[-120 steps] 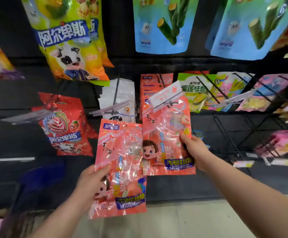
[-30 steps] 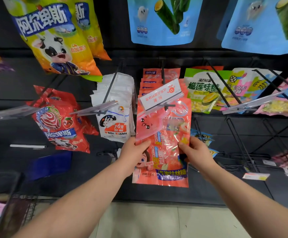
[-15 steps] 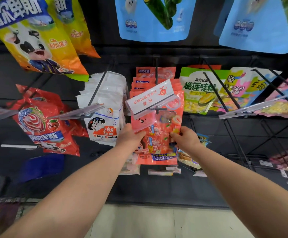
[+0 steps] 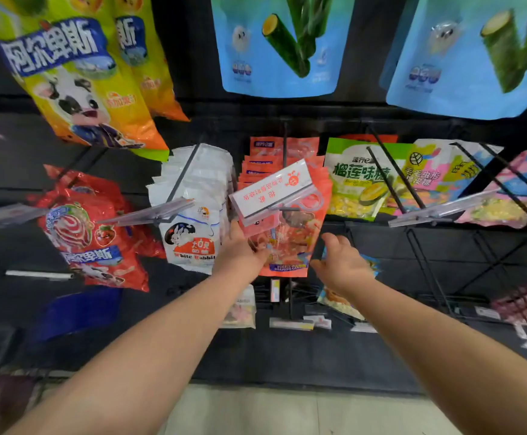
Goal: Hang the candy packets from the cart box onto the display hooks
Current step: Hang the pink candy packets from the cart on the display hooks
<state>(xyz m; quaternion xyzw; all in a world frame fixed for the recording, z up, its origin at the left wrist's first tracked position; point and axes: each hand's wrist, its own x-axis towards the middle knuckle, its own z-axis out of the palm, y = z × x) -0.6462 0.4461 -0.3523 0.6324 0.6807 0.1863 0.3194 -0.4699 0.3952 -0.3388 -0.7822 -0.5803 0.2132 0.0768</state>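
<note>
Head view showed me one front packet [image 4: 287, 243] hanging lengthwise from one hook [image 4: 285, 142], bottom edge toward my left hand [image 4: 240, 255], which pinched it; my right hand [image 4: 340, 265] hung slack beside it.

A shop: retail snack aisle w/ a dark peg-hook display wall. Landmark is the clear price-label strip [image 4: 274, 191] w/ red print, clipped at the tip of the centre hook [image 4: 284, 142]. Behind it pink candy packets [image 4: 287, 240] hang in a deep row, same item repeated. Left of it: white rabbit-logo bags [image 4: 193, 221], then red lollipop bags [image 4: 89, 233]. Right of it: green durian-candy bags [image 4: 359, 180]. Above it: yellow cow-print bags [image 4: 77, 89] & blue pouches [image 4: 277, 45]. Below it: more small label tags [image 4: 290, 324], then pale tile floor [image 4: 287, 412]
</note>
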